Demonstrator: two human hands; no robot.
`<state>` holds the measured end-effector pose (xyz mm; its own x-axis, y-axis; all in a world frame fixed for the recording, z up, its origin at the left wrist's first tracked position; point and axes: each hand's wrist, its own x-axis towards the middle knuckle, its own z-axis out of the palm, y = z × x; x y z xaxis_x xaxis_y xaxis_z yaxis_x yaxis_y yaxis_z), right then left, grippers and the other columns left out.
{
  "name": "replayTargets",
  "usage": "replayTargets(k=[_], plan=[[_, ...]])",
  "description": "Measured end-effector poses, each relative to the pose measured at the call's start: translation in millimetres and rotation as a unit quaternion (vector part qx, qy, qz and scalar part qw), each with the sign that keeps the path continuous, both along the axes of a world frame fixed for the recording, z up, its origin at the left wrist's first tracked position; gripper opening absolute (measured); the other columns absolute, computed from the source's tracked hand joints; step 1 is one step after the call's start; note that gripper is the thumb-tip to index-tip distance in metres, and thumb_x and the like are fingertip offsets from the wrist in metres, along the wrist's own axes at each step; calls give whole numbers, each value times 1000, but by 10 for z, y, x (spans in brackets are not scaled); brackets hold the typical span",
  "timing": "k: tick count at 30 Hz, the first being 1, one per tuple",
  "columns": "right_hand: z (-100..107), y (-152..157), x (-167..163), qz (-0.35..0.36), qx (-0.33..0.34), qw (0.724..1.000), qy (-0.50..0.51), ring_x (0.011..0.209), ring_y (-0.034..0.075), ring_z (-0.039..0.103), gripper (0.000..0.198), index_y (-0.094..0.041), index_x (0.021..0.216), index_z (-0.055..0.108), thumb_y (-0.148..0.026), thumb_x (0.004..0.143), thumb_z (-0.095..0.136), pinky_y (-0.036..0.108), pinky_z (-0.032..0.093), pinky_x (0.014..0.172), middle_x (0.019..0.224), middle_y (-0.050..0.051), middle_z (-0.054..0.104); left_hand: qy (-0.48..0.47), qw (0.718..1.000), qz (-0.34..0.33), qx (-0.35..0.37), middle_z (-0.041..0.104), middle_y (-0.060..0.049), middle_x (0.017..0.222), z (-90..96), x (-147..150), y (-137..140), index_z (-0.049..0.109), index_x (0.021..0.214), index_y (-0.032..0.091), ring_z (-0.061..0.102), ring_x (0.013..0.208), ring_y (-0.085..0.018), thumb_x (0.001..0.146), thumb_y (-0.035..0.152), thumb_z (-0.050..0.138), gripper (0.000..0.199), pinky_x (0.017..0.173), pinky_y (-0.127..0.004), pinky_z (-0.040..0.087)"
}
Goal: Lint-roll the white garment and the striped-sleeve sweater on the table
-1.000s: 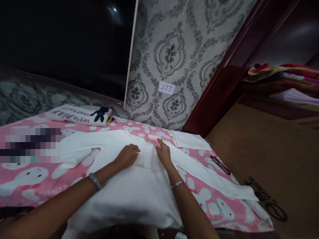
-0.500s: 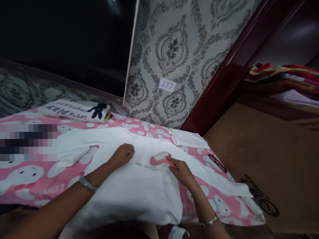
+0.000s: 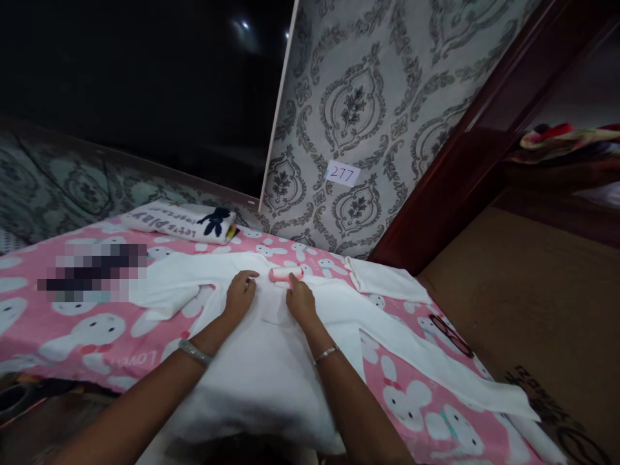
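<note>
A white long-sleeved top (image 3: 271, 381) lies spread out, its sleeves stretched to both sides and its lower part hanging over the near edge. My left hand (image 3: 241, 297) is on the upper part near the collar, fingers curled and gripping the fabric there. In my right hand (image 3: 301, 302) is a lint roller (image 3: 287, 274) with a pink frame and a white roll. The roller rests against the top near the collar, and my index finger points along it. Most of its handle is hidden by my hand.
A pink rabbit-print cloth (image 3: 106, 329) covers the surface. Folded printed clothing (image 3: 184, 223) lies at the back left, a folded white cloth (image 3: 387, 281) at the back right, near dark-rimmed glasses (image 3: 451, 336). A television (image 3: 145, 90) hangs behind; a cardboard box (image 3: 523, 310) stands right.
My right hand has moved the lint roller left and away from me, up to the collar. The left hand stays on the top near the collar. The view has shifted slightly.
</note>
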<state>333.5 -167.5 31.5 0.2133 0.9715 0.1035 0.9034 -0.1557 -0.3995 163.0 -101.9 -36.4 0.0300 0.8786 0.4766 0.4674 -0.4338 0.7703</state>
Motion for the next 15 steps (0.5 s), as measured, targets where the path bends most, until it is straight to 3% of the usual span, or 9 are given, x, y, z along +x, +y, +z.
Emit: replayTargets(k=[4, 10, 13, 15], plan=[[-158, -465, 93, 21, 2, 1000, -14, 105, 25, 66, 57, -17, 149, 44, -15, 91, 47, 33, 50, 87, 115, 15, 69, 11, 999, -30, -8, 69, -5, 107, -25, 41, 26, 64, 108, 22, 64, 95, -20, 87, 26, 39, 33, 83, -36, 53], [-387, -1455, 331, 42, 56, 997, 43, 99, 25, 68, 60, -22, 146, 49, -12, 87, 47, 35, 52, 87, 110, 12, 71, 44, 995, -91, -8, 69, -5, 115, -69, 88, 30, 62, 124, 23, 61, 107, -22, 87, 25, 40, 43, 95, -41, 50], [-359, -1770, 501, 69, 53, 992, 92, 100, 25, 69, 59, -25, 144, 52, -15, 85, 50, 37, 53, 89, 113, 11, 72, 72, 989, -130, 7, 66, -3, 128, -90, 102, 25, 61, 128, 25, 57, 116, -22, 85, 22, 42, 47, 104, -43, 46], [-276, -1784, 617, 81, 60, 988, 121, 105, 26, 68, 56, -24, 139, 57, -17, 85, 52, 38, 53, 93, 118, 10, 72, 125, 977, -171, 32, 62, -3, 137, -107, 114, 31, 61, 130, 25, 55, 121, -22, 82, 18, 43, 51, 108, -44, 42]])
